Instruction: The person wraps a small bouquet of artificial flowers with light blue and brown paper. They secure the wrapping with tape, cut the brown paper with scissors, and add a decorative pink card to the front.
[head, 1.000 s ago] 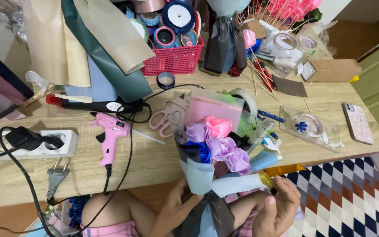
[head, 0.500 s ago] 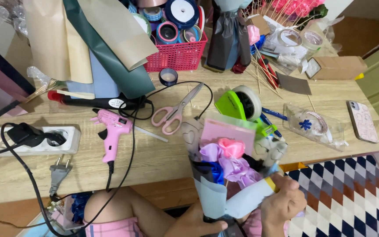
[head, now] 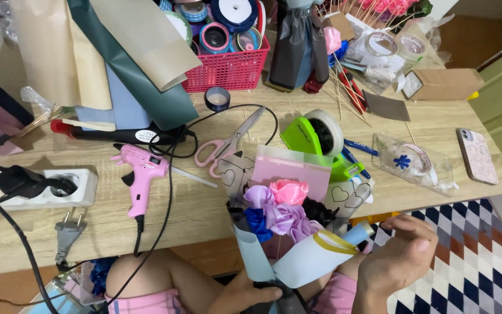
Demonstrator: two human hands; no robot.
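Below the front edge of the wooden table, over the person's lap, sits a bouquet of pink, lilac and blue ribbon roses wrapped in pale blue paper. Behind the bouquet on the table lie a red basket of ribbon spools at the far side, a pink glue gun to the left, pink scissors just beyond it, and a green tape dispenser right behind the flowers. The left hand clasps the bouquet's base from below. The right hand, fingers curled, presses against the wrap's right edge.
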